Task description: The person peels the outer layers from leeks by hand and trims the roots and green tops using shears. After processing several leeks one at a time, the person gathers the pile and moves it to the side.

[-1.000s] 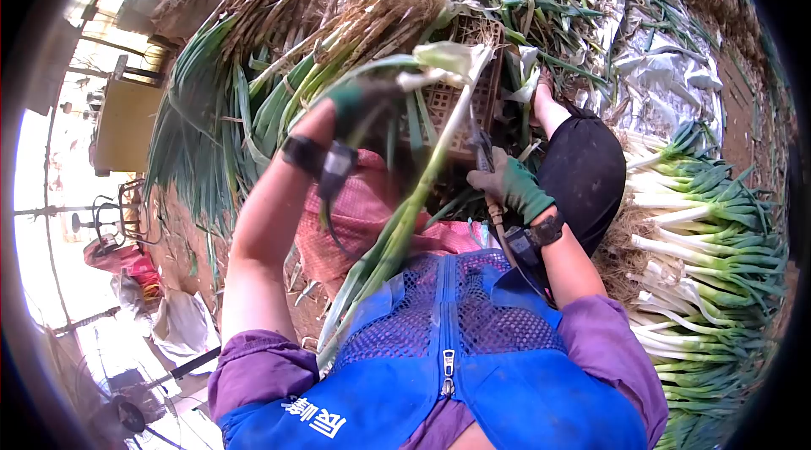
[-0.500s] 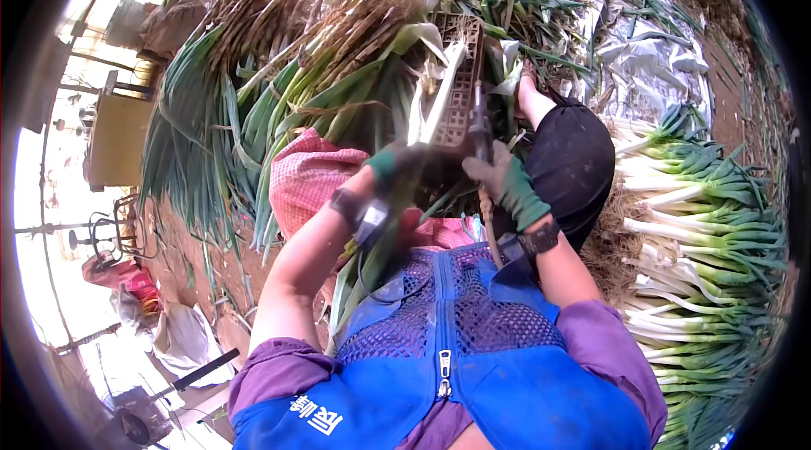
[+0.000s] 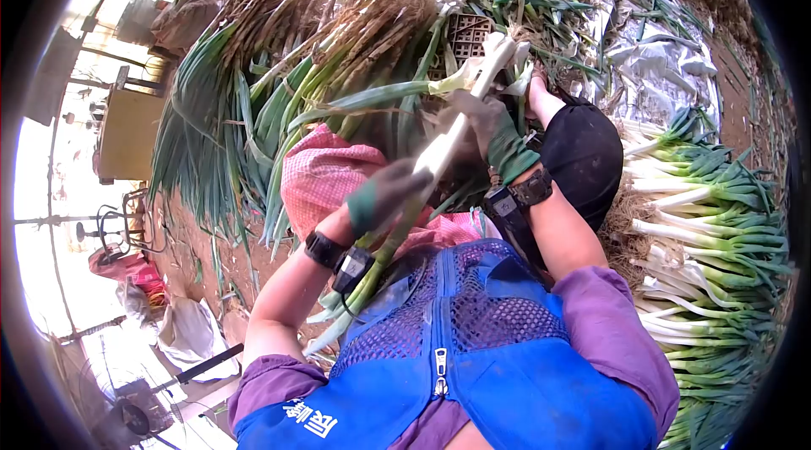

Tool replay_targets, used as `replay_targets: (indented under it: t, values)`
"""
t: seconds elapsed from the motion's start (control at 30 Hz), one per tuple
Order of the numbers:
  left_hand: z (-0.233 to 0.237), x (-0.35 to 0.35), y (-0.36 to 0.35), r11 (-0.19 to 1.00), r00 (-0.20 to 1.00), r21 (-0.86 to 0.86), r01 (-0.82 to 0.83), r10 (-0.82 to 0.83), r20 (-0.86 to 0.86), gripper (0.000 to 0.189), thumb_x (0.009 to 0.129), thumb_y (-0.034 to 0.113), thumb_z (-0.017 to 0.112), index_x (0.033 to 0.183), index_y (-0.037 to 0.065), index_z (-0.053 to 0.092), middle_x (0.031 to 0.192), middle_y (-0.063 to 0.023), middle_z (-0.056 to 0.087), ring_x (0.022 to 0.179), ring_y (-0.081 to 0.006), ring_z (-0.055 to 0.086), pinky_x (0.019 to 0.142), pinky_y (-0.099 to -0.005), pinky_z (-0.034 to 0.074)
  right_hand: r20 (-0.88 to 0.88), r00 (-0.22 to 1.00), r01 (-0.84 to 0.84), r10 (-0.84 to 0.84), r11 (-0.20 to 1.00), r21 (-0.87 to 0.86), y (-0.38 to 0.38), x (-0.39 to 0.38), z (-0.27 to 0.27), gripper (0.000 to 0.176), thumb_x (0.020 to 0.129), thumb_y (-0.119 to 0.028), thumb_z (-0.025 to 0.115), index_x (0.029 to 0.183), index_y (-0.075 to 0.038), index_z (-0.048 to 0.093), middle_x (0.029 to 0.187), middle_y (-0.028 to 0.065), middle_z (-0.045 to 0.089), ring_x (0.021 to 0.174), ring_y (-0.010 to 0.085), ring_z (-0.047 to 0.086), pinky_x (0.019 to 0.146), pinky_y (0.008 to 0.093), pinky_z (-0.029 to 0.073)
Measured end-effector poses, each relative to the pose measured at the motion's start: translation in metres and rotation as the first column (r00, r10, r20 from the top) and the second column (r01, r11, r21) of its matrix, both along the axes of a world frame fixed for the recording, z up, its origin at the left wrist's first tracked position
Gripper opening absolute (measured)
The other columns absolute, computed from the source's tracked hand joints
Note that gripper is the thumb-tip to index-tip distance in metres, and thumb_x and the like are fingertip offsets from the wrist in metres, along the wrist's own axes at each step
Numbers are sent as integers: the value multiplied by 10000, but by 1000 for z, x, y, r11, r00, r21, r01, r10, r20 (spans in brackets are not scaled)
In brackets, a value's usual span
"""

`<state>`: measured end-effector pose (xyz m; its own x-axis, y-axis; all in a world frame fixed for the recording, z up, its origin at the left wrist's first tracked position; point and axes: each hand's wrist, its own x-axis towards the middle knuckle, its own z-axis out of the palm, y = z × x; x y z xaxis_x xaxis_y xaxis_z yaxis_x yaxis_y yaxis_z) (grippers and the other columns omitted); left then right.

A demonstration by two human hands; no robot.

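A long green onion (image 3: pixel 456 133) slants across my lap, its white shaft and root end pointing up and away. My left hand (image 3: pixel 384 196), in a green and dark glove, is closed round the lower shaft. Higher up, my right hand (image 3: pixel 488 125), gloved the same way and a little blurred, has its fingers closed at the white shaft by the root end. A loosened outer leaf (image 3: pixel 372 101) sticks out to the left from there. The green tops (image 3: pixel 372 277) hang down beside my vest.
Uncleaned green onions with brown roots (image 3: pixel 338 53) are heaped at the far left. A brown plastic crate (image 3: pixel 467 34) stands ahead, among stripped leaves. Cleaned green onions (image 3: pixel 701 230) lie in a row at right. Pink checked cloth (image 3: pixel 325 175) covers my left leg.
The tool with a hose that was in my right hand is out of sight. My right hand has moved up to the shaft, and the green onion has shifted right, now tilted.
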<state>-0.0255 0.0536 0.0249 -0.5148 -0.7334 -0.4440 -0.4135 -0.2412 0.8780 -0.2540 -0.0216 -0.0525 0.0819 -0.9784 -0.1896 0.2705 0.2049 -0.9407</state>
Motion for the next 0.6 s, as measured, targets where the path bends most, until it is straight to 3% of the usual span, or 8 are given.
replay_targets:
  t: [0.03, 0.1, 0.17, 0.2, 0.37, 0.47, 0.57, 0.6]
  values:
    - [-2, -3, -9, 986, 991, 109, -124, 129, -37, 368, 968, 268, 644, 1221, 4, 602, 1042, -42, 644, 940, -139, 609, 873, -279, 489, 141, 990, -16, -30, 950, 313, 8, 3, 34, 242, 920, -217, 653, 993, 10, 698, 856, 92, 729, 777, 187, 711, 760, 308, 578]
    - [-12, -3, -24, 962, 961, 124, -245, 258, -100, 303, 960, 246, 666, 1161, 21, 632, 982, -20, 652, 903, -111, 598, 828, -255, 488, -1, 996, -88, 88, 996, -12, 16, -2, 18, 206, 930, -184, 651, 1013, -2, 698, 911, 67, 730, 828, 182, 711, 788, 319, 578]
    - [12, -14, -23, 885, 884, 304, -354, 422, -199, 309, 971, 259, 656, 1174, 28, 628, 981, -14, 649, 896, -80, 587, 808, -230, 479, -386, 922, -248, 36, 820, -516, 23, -17, -4, 206, 997, -166, 587, 1085, -8, 686, 1071, 45, 716, 997, 195, 684, 911, 345, 548]
    - [14, -16, -24, 880, 844, 298, -369, 452, -289, 320, 990, 274, 630, 1193, 27, 618, 982, -17, 645, 882, -70, 589, 811, -221, 477, -401, 915, -277, 53, 806, -524, 24, -22, -15, 232, 1020, -178, 552, 1086, -2, 687, 1119, 62, 701, 1055, 207, 662, 965, 351, 521]
    - [17, -6, -25, 962, 961, 220, -162, 204, -184, 373, 1031, 316, 550, 1246, 15, 596, 994, -40, 654, 916, -115, 630, 846, -259, 512, 26, 966, -217, 256, 864, -455, 28, -17, -40, 277, 1049, -176, 480, 1171, -22, 675, 1297, 134, 646, 1272, 243, 572, 1129, 352, 426]
    - [20, -2, -23, 951, 970, 253, -175, 211, -123, 401, 1025, 323, 566, 1275, 10, 586, 1002, -35, 663, 901, -103, 617, 824, -255, 516, -285, 954, -254, 92, 753, -607, 21, -14, -37, 292, 1046, -155, 488, 1267, -54, 649, 1352, 150, 620, 1311, 245, 554, 1130, 339, 448]
    - [14, -2, -30, 972, 957, -3, -234, 230, -178, 389, 1003, 284, 611, 1276, 7, 585, 1019, -32, 669, 893, -98, 623, 816, -257, 521, -374, 921, -332, 110, 726, -603, 17, -11, -25, 280, 1037, -121, 503, 1264, -63, 655, 1323, 143, 639, 1257, 233, 593, 1083, 328, 496]
    - [17, 7, -39, 984, 981, 111, -141, 154, -121, 387, 977, 249, 654, 1271, 5, 593, 1050, -29, 669, 909, -91, 621, 832, -254, 516, -394, 910, -357, 128, 725, -589, 15, -10, -21, 267, 1031, -113, 514, 1248, -62, 661, 1300, 138, 650, 1223, 229, 611, 1063, 327, 513]
